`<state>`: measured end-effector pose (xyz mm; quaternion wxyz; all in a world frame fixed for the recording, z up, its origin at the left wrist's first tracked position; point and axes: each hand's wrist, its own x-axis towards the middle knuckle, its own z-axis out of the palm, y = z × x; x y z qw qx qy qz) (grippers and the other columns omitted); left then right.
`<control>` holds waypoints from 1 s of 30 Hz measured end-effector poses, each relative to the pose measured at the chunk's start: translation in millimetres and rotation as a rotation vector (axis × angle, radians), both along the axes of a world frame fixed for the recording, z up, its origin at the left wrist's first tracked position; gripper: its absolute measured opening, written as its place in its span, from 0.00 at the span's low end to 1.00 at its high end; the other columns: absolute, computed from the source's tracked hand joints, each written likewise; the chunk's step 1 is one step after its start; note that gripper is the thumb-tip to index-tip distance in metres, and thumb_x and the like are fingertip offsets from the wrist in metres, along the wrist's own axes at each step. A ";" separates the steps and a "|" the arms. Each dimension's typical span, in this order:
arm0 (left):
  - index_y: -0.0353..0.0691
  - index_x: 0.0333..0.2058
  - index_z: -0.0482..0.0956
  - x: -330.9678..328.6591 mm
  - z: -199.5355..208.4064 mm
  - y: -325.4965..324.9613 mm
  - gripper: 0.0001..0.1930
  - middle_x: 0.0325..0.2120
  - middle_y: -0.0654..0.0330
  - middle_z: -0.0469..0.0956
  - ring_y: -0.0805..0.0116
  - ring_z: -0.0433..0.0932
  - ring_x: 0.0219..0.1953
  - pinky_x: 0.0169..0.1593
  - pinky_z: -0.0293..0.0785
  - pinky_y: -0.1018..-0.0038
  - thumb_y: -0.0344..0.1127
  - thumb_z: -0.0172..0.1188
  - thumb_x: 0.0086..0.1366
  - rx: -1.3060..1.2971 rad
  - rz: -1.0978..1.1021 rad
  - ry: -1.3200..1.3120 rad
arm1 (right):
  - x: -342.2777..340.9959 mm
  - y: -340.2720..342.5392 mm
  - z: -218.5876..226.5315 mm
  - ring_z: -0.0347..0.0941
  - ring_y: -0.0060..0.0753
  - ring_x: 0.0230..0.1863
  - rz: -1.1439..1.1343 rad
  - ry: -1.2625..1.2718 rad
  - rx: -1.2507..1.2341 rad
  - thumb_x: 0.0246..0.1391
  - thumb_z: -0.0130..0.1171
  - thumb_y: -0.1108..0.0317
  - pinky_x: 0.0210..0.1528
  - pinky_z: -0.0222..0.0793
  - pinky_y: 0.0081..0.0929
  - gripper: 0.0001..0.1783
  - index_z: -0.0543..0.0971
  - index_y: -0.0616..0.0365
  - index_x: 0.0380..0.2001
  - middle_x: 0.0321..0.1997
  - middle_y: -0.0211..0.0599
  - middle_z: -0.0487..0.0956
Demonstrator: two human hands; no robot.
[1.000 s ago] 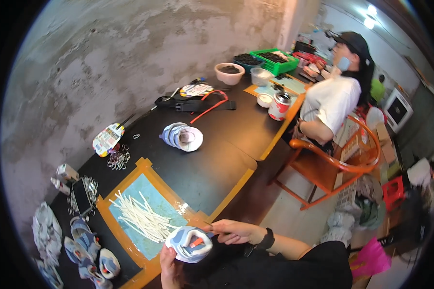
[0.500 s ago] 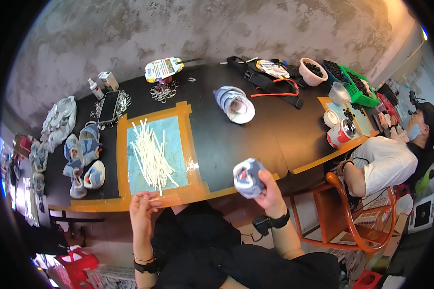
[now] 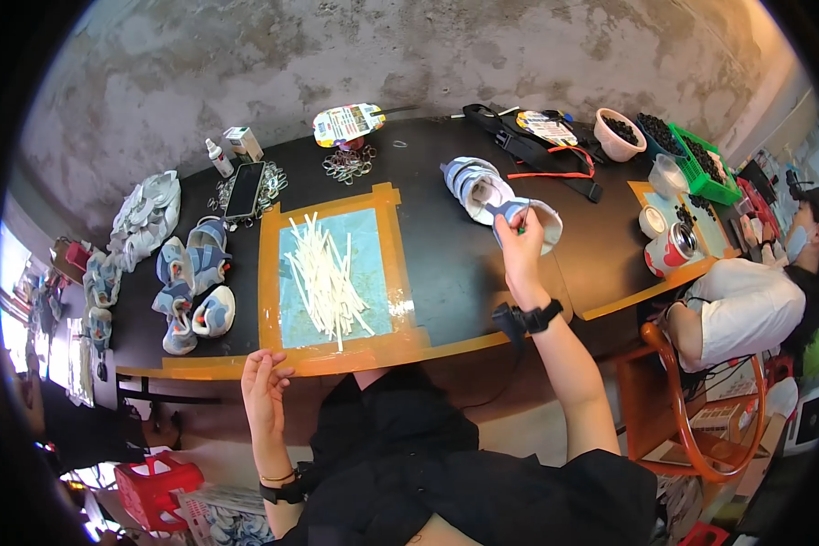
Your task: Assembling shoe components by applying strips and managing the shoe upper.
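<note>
A small shoe upper (image 3: 550,229), slate blue with a pale, padded white rim, is over the counter (image 3: 446,309), overlapping in view a matching shoe upper (image 3: 470,185) with blue straps; whether they touch is hard to tell. The right hand (image 3: 521,253) has its fingers closed in a pinch on the near blue edge. The left hand (image 3: 266,391) hangs by the counter's taped front edge, fingers half curled and slightly apart, apparently bare. Nearby, white strips (image 3: 323,278) lie heaped on a light-blue mat (image 3: 373,246). Farther back, two colourful cards (image 3: 348,126) (image 3: 548,127) carry print too small to read.
</note>
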<state>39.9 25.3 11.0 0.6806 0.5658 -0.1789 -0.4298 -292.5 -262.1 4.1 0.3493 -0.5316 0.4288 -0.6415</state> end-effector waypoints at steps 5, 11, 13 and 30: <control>0.40 0.42 0.71 27.6 -13.0 -21.0 0.07 0.37 0.60 0.77 0.73 0.78 0.34 0.33 0.70 0.83 0.34 0.51 0.69 0.004 0.032 -0.268 | 23.5 -26.6 -4.1 0.59 0.19 0.24 -0.176 0.190 -0.030 0.45 0.60 0.77 0.28 0.58 0.20 0.14 0.63 0.58 0.20 0.20 0.26 0.63; 0.33 0.36 0.75 51.9 -28.8 -42.1 0.05 0.48 0.49 0.73 0.50 0.68 0.52 0.56 0.62 0.61 0.25 0.54 0.61 0.073 0.136 -1.320 | 49.3 -51.7 -22.0 0.62 0.27 0.25 -0.271 0.376 -0.051 0.42 0.57 0.78 0.31 0.61 0.27 0.10 0.65 0.59 0.22 0.21 0.33 0.66; 0.33 0.35 0.75 58.6 -35.1 -45.9 0.04 0.49 0.50 0.73 0.50 0.68 0.53 0.57 0.63 0.61 0.24 0.56 0.60 0.071 0.161 -1.451 | 46.1 -67.9 -41.3 0.60 0.28 0.26 -0.284 0.355 -0.104 0.41 0.56 0.78 0.31 0.59 0.28 0.09 0.65 0.58 0.21 0.20 0.31 0.63; 0.39 0.32 0.77 58.7 -57.3 -32.9 0.06 0.42 0.56 0.77 0.56 0.73 0.49 0.52 0.68 0.64 0.25 0.59 0.54 0.107 0.199 -1.310 | -20.3 -104.8 -84.3 0.49 0.11 0.10 -0.033 0.042 0.415 0.49 0.65 0.63 0.12 0.42 0.16 0.15 0.65 0.44 0.27 0.15 0.15 0.57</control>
